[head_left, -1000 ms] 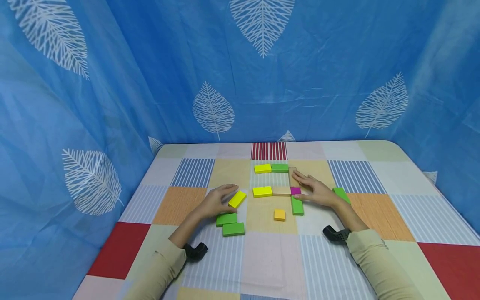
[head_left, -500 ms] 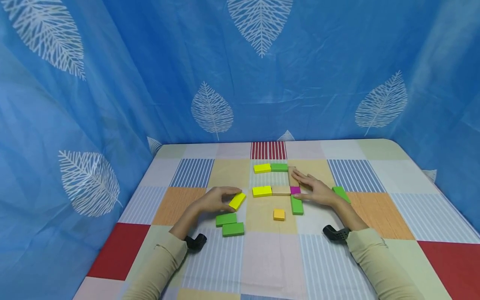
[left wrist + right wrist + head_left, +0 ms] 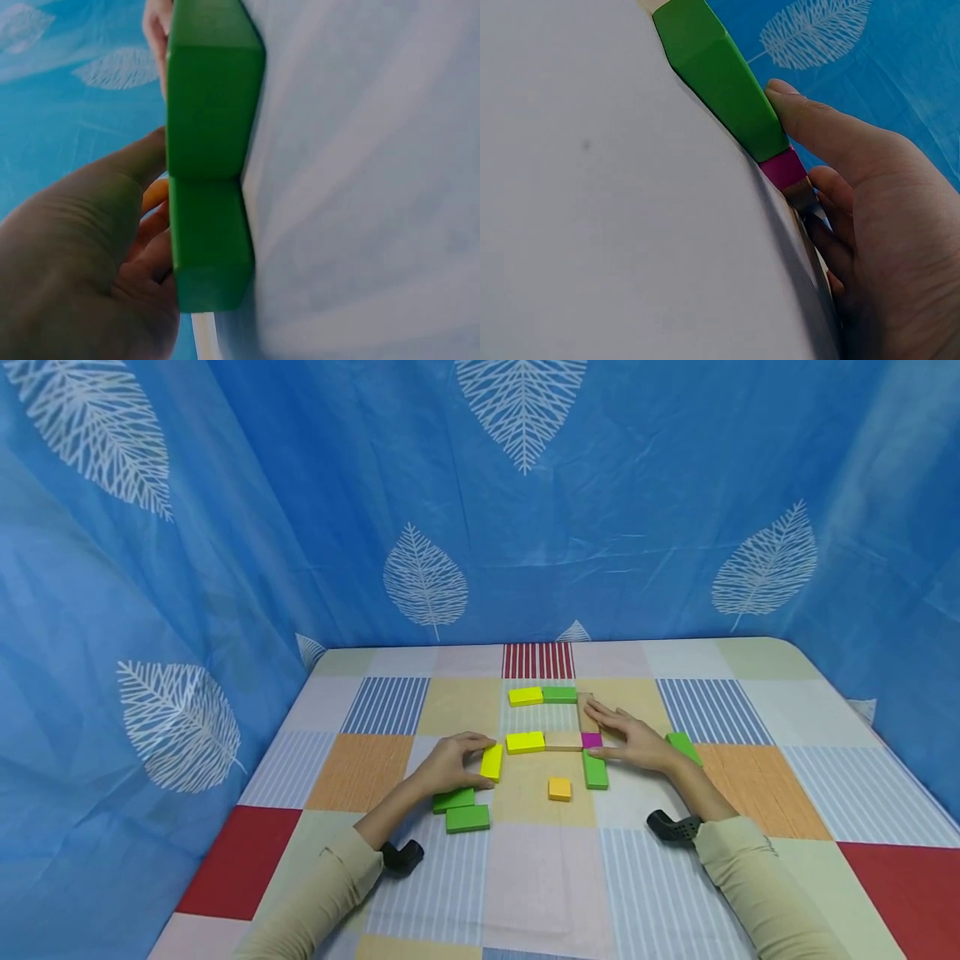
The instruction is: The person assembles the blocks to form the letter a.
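Note:
My left hand [image 3: 450,764] pinches a yellow block [image 3: 491,763] between thumb and fingers, left of the arranged blocks. Just below that hand lie a green block [image 3: 453,801] and a second green block [image 3: 467,819], touching; in the left wrist view the nearer green block [image 3: 214,240] partly covers the fingers. My right hand [image 3: 633,745] rests with extended fingers on an upright wooden block [image 3: 587,712], its thumb touching near the purple block [image 3: 591,741] and the green block [image 3: 595,772] below it. In the right wrist view, the thumb lies against the green block [image 3: 727,90].
A yellow block [image 3: 525,742] and a wooden block [image 3: 563,742] run left from the purple one. Farther back, a yellow block [image 3: 525,696] adjoins a green block [image 3: 559,695]. An orange block [image 3: 559,789] lies in front, and a green block [image 3: 684,748] beyond the right wrist.
My left hand has moved right with the yellow block and turned it from slanted to nearly upright in the head view. The right hand stays in place.

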{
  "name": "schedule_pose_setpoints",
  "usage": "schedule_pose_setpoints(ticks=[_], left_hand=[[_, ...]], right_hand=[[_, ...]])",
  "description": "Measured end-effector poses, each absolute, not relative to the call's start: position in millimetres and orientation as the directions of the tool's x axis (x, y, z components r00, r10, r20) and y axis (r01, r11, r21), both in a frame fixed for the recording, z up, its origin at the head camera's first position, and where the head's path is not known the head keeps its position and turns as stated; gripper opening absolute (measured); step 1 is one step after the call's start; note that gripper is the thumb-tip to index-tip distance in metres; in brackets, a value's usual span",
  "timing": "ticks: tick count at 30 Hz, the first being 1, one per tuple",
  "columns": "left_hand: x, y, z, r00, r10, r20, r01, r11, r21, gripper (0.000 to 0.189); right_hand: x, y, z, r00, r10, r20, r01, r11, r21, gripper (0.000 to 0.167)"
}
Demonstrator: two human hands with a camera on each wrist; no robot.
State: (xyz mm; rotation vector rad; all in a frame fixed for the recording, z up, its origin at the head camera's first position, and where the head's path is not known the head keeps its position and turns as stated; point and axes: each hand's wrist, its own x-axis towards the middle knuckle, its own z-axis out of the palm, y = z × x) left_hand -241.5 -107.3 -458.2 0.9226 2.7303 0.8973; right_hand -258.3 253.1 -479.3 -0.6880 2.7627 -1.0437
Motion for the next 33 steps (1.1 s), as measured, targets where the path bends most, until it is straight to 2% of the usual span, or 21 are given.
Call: schedule_pose_setpoints(ticks=[7,17,33], left_hand=[[-240.8,-101.7,-456.4,-0.796,0.603,0.054,0.524,0.641,0.56,0.07],[-242.5,-110.2,-459.9,-0.786,0.618,-0.003,0.483,0.618,0.621,0.07],[-240.7,-112.4,-459.3,-0.788,0.615,0.034,0.492,0.596,0.634,0.073]], right_hand=[[-259.0,254.0,-480.7,-0.889,-0.452,0.065,-0.384,0.661,-0.645,0.08],[-258.9,253.0,-481.0,-0.887,-0.456,0.071,-0.387,0.65,-0.654,0.08],[-258.0,251.3,-478.9,-0.887,-0.457,0.068,-0.384,0.648,-0.658,0.081]])
